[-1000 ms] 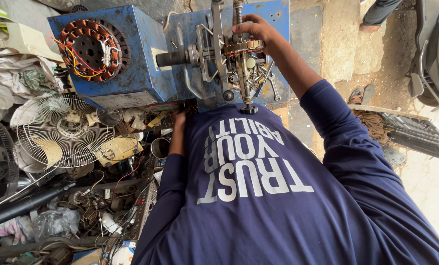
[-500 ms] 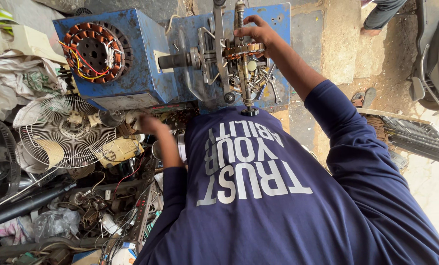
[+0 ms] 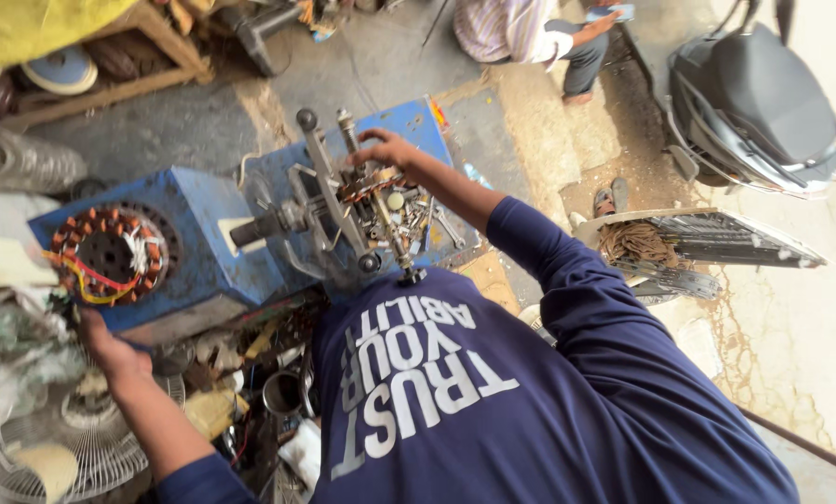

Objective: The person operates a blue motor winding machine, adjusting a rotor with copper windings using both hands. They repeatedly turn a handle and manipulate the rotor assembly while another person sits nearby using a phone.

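A metal coil-winding machine [image 3: 343,215] with rods and a crank is bolted to a blue metal stand [image 3: 408,131] in front of my navy shirt. My right hand [image 3: 387,151] reaches up to its top, fingers curled around the spindle beside a copper coil [image 3: 369,185]. On a blue box [image 3: 203,271] to the left lies a round motor stator [image 3: 108,254] with copper windings and red and yellow leads. My left hand [image 3: 110,350] is stretched out low to the left, at the box's lower edge under the stator; its fingertips are hidden in the clutter.
Scrap parts, cans and wires fill the floor below the box, with a white fan guard [image 3: 35,457] at bottom left. A flat grille [image 3: 716,245] holding copper wire lies to the right. A parked scooter [image 3: 754,103] and a seated person [image 3: 539,33] are behind.
My left hand has moved from near my chest out to the left, under the blue box. My right hand has stayed on the winder. The view has tilted and widened.
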